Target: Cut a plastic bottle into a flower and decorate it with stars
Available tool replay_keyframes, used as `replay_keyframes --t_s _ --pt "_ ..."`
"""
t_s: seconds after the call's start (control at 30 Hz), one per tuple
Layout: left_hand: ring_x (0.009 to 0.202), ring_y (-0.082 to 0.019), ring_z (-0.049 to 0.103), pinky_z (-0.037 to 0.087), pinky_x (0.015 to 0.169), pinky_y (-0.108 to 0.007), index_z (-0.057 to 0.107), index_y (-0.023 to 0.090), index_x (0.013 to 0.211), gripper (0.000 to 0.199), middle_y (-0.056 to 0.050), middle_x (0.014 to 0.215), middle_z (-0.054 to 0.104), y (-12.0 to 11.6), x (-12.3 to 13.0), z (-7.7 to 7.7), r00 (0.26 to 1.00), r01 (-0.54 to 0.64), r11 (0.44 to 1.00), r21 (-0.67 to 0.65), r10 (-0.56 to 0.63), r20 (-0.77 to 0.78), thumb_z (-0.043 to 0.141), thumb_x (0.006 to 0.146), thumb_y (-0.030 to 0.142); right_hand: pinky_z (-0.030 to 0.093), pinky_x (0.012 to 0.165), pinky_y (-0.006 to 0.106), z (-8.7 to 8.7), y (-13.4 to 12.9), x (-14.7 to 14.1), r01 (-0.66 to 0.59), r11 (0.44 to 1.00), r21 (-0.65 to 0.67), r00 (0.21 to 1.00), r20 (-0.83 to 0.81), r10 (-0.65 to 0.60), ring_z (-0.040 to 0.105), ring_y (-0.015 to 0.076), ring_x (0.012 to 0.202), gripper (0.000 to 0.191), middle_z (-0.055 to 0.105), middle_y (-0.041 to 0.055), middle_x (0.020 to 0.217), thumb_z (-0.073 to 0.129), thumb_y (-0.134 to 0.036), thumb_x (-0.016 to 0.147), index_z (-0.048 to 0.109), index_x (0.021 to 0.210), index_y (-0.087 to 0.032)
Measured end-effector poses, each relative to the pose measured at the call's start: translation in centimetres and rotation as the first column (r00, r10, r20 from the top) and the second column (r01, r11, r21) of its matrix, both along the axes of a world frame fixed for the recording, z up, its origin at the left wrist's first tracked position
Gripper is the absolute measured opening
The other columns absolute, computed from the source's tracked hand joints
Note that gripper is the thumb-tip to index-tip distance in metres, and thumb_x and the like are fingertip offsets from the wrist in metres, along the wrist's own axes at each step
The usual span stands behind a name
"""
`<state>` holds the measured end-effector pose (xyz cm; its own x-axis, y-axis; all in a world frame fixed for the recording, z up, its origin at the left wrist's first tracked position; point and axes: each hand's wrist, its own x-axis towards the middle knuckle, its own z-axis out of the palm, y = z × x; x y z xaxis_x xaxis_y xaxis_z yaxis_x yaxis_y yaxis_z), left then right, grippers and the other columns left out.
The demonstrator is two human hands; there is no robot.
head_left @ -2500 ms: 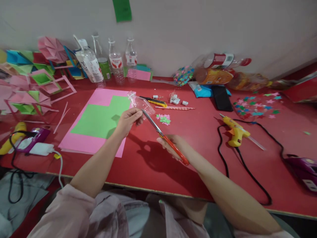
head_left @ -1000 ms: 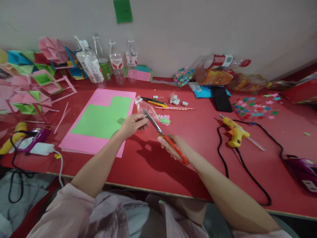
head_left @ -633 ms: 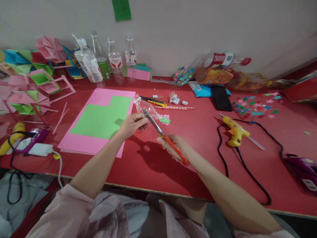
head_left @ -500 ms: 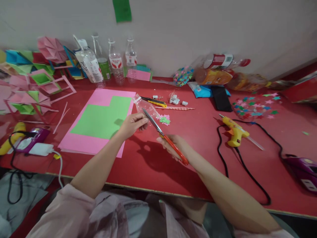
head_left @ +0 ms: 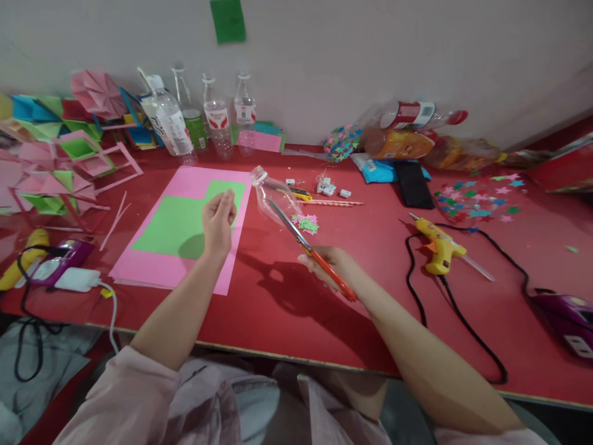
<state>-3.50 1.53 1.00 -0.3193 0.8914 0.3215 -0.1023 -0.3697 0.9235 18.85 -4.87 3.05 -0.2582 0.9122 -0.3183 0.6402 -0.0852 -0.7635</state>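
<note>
My right hand [head_left: 331,266] is wrapped round a pair of scissors [head_left: 327,272] with red-orange handles. Their blades are together and point up and to the left. Behind the blade tips is a clear plastic bottle piece [head_left: 273,194] with its neck toward the back left; I cannot tell whether the blades touch it. My left hand [head_left: 218,219] is raised over the green paper [head_left: 176,225], fingers pinched together. Whatever it may hold is too small to make out. Small pink and green paper stars [head_left: 306,224] lie beside the bottle piece.
Under the green sheet lies pink paper [head_left: 157,272]. A yellow utility knife [head_left: 302,194] and a striped straw [head_left: 338,203] lie behind the bottle piece. To the right is a corded glue gun [head_left: 440,247], near a phone [head_left: 414,184]. Bottles [head_left: 217,117] line the wall.
My left hand has moved left, away from the bottle piece and scissors, to above the green paper. The bottle neck now shows more fully. My right hand has shifted slightly right with the scissors.
</note>
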Motion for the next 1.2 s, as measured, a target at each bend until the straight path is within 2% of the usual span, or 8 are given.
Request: replay_keyframes --t_s 0.1,0.17,0.27,0.33,0.6,0.8,1.0,1.2 --pt "0.055 -0.008 0.047 0.037 0.053 -0.022 0.051 0.022 0.071 0.030 0.003 0.062 0.051 0.6 0.0 -0.1 0.997 -0.038 0.999 0.008 0.037 0.065 0.057 0.080 0.050 0.025 0.041 0.023 -0.2 0.1 0.1 -0.040 0.999 -0.003 0.999 -0.004 0.040 0.033 0.0066 0.036 0.052 0.035 -0.0072 0.042 0.053 -0.069 0.072 0.038 0.057 -0.021" --pt "0.073 -0.011 0.058 0.044 0.066 -0.024 0.054 0.023 0.088 0.036 -0.002 0.081 0.062 0.6 0.4 0.0 0.990 0.110 0.994 -0.016 -0.108 0.091 0.051 0.080 0.058 0.025 0.040 0.022 -0.5 0.3 0.1 -0.087 0.996 -0.013 0.996 0.000 0.087 0.033 0.0065 0.036 0.053 0.034 -0.0073 0.042 0.054 -0.069 0.071 0.037 0.056 -0.022" --pt "0.090 -0.017 0.062 0.047 0.075 -0.030 0.054 0.022 0.099 0.048 -0.007 0.093 0.065 0.3 1.1 0.2 0.925 0.360 0.931 -0.061 -0.348 0.153 0.043 0.080 0.065 0.025 0.040 0.022 -0.9 0.5 0.1 -0.135 0.991 -0.022 0.991 0.007 0.135 0.033 0.0063 0.036 0.054 0.033 -0.0079 0.041 0.053 -0.072 0.069 0.037 0.056 -0.022" --pt "0.096 -0.019 0.063 0.047 0.081 -0.033 0.054 0.022 0.102 0.043 -0.007 0.096 0.066 0.0 1.4 0.2 0.892 0.425 0.905 -0.035 -0.412 0.186 0.051 0.080 0.059 0.025 0.040 0.022 -1.0 0.5 -0.1 -0.138 0.990 -0.029 0.990 0.021 0.139 0.032 0.0059 0.035 0.055 0.033 -0.0082 0.041 0.053 -0.073 0.068 0.037 0.055 -0.022" --pt "0.102 -0.020 0.063 0.042 0.095 -0.037 0.056 0.025 0.104 0.026 -0.004 0.097 0.069 0.1 1.4 -0.6 0.893 0.401 0.915 0.038 -0.399 0.208 0.060 0.082 0.038 0.033 0.037 0.022 -0.3 -0.5 -0.3 -0.081 0.977 -0.200 0.997 -0.034 0.075 0.039 0.0078 0.032 0.051 0.039 -0.0076 0.040 0.054 -0.069 0.072 0.048 0.063 -0.020" --pt "0.104 -0.021 0.063 0.043 0.097 -0.038 0.056 0.024 0.098 0.026 -0.004 0.097 0.069 0.0 1.8 -0.8 0.884 0.416 0.907 0.068 -0.421 0.204 0.065 0.078 0.039 0.033 0.038 0.021 -0.6 -0.6 -0.1 -0.089 0.983 -0.160 0.996 -0.039 0.083 0.041 0.0068 0.033 0.050 0.043 -0.0068 0.044 0.056 -0.067 0.073 0.049 0.065 -0.019" --pt "0.109 -0.024 0.061 0.040 0.099 -0.041 0.056 0.024 0.095 0.027 -0.004 0.096 0.069 -0.3 2.0 -0.6 0.862 0.433 0.899 0.065 -0.435 0.262 0.066 0.076 0.040 0.032 0.036 0.021 -0.6 -0.8 -0.8 -0.070 0.972 -0.223 0.994 -0.096 0.049 0.037 0.0068 0.031 0.049 0.036 -0.0092 0.040 0.054 -0.067 0.074 0.044 0.063 -0.021" --pt "0.113 -0.025 0.058 0.038 0.101 -0.043 0.055 0.024 0.094 0.026 -0.004 0.098 0.068 -0.3 2.0 -0.4 0.854 0.435 0.899 0.057 -0.432 0.292 0.065 0.076 0.040 0.027 0.036 0.021 -2.0 -1.1 -0.8 -0.012 0.995 -0.100 1.000 -0.016 0.010 0.035 0.0057 0.032 0.042 0.036 -0.0082 0.041 0.057 -0.055 0.077 0.043 0.059 -0.021"
